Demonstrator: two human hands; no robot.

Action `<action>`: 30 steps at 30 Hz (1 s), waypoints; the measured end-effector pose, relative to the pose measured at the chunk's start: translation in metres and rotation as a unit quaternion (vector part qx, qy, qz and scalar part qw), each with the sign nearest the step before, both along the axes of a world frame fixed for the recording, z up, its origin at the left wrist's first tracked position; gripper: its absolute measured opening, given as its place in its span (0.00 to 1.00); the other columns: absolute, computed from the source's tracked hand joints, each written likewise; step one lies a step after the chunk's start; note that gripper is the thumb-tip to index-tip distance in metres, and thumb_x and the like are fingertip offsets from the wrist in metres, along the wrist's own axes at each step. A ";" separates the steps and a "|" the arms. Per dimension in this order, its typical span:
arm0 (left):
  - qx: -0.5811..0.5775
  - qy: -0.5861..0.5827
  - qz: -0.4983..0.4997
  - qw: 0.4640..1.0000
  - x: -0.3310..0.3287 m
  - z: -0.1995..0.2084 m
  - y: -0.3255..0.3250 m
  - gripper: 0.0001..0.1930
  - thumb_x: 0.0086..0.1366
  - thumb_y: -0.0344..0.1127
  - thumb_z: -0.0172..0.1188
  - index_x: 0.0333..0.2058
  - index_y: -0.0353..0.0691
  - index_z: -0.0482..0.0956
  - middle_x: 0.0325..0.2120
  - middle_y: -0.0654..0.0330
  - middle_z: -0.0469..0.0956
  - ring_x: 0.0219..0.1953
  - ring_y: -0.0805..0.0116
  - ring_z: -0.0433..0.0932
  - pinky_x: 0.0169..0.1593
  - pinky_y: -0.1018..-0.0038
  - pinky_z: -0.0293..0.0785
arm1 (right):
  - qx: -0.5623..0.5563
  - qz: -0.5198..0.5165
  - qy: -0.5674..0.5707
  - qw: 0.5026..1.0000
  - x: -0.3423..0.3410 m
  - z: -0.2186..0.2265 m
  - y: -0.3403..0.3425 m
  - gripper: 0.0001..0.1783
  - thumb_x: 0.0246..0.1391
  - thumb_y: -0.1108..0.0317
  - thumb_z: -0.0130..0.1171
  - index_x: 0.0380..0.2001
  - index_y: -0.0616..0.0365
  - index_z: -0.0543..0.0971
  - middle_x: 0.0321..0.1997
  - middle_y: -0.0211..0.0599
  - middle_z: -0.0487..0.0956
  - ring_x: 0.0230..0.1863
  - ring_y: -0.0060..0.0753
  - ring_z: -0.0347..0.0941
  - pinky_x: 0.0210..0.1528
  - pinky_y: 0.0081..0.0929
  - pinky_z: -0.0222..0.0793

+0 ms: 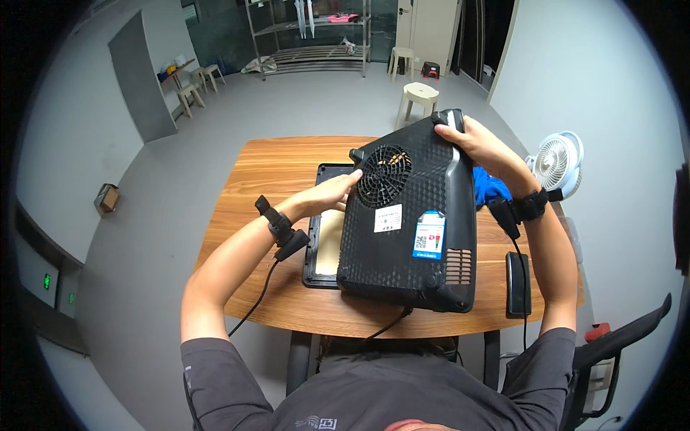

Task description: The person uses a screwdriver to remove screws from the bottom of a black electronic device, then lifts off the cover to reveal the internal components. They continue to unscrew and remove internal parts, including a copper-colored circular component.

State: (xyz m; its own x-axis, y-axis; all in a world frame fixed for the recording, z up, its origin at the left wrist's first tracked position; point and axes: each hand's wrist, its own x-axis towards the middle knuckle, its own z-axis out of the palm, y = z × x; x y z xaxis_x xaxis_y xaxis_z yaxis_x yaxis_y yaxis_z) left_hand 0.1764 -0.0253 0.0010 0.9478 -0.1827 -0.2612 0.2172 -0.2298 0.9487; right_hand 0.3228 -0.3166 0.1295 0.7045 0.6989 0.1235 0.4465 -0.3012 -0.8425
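Observation:
Tilted up above the table is the black base of an induction cooker [402, 266], its underside facing me. It has a round fan grille [384, 176], a white label, a blue-edged label and vent slots. My left hand [332, 194] holds its left edge beside the grille, thumb on the underside and the other fingers partly hidden behind. At the far right corner my right hand [483, 144] grips it, thumb over the edge. Partly hidden behind the base, a black-framed panel with a pale inside [329, 248] lies on the table.
On the wooden table [266, 183], a blue cloth [490, 187] and a black phone [517, 287] lie at the right. A white fan [557, 164] stands beyond the right edge. Black cords run from my wrist straps. A stool [419, 93] and metal rack [309, 54] stand beyond.

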 end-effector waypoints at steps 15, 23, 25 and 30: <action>-0.141 -0.038 0.237 0.960 0.053 -0.027 0.069 0.21 0.80 0.43 0.42 0.50 0.30 0.77 0.45 0.53 0.81 0.48 0.65 0.80 0.59 0.66 0.78 | -0.151 0.072 -0.193 0.967 -0.027 0.061 0.122 0.39 0.59 0.32 0.60 0.17 0.63 0.77 0.13 0.33 0.71 0.12 0.26 0.69 0.13 0.26 0.63; -0.111 -0.042 0.207 0.971 0.037 -0.036 0.087 0.16 0.77 0.41 0.49 0.43 0.34 0.80 0.38 0.61 0.80 0.44 0.71 0.78 0.57 0.70 0.76 | -0.164 0.124 -0.185 0.961 -0.037 0.057 0.171 0.32 0.68 0.44 0.57 0.21 0.63 0.81 0.13 0.30 0.70 0.12 0.22 0.64 0.15 0.24 0.57; -0.120 -0.033 0.200 0.972 0.035 -0.042 0.090 0.16 0.77 0.41 0.49 0.43 0.34 0.80 0.38 0.61 0.80 0.44 0.71 0.78 0.57 0.70 0.76 | -0.124 0.142 -0.155 0.970 -0.043 0.048 0.184 0.30 0.67 0.49 0.57 0.23 0.67 0.80 0.17 0.33 0.72 0.16 0.28 0.66 0.21 0.28 0.63; -0.082 -0.019 0.193 0.978 0.026 -0.035 0.085 0.16 0.77 0.41 0.49 0.44 0.34 0.80 0.38 0.61 0.80 0.44 0.71 0.79 0.56 0.70 0.77 | -0.055 0.182 -0.110 0.975 -0.043 0.033 0.210 0.21 0.59 0.59 0.56 0.25 0.70 0.82 0.24 0.44 0.82 0.26 0.38 0.80 0.32 0.37 0.76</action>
